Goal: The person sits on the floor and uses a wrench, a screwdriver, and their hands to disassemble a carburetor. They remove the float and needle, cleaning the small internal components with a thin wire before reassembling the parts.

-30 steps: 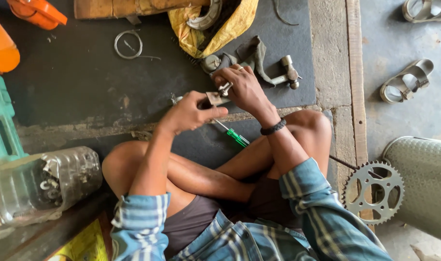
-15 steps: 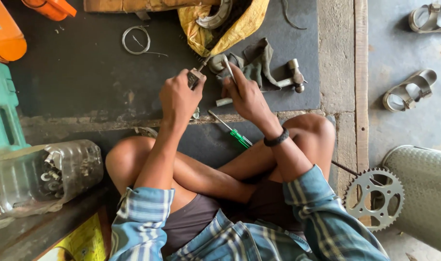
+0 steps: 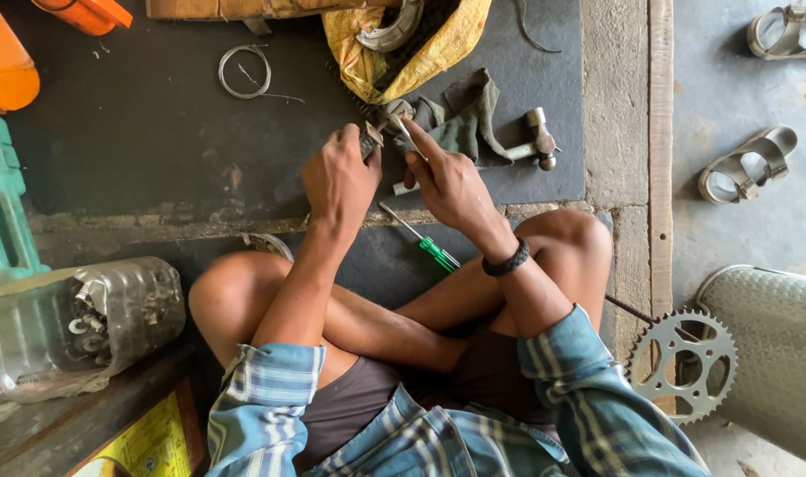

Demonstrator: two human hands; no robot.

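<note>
Dark rubber floor mat (image 3: pixel 138 132) in a workshop: a seated person grips a small grey metal part (image 3: pixel 370 140) in the curled left hand (image 3: pixel 339 181), just below a yellow sack (image 3: pixel 438 44). The right hand (image 3: pixel 447 181) pinches a thin metal tool (image 3: pixel 404 132) against it. Steadying the part firmly seems key. A green-handled screwdriver (image 3: pixel 425 243) lies nearer the knees.

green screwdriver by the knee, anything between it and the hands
Nothing visible blocks it. The green screwdriver lies bare on the dark mat, just below the right hand and beside the left hand. Both hands are closed on a small metal part above it.
</note>
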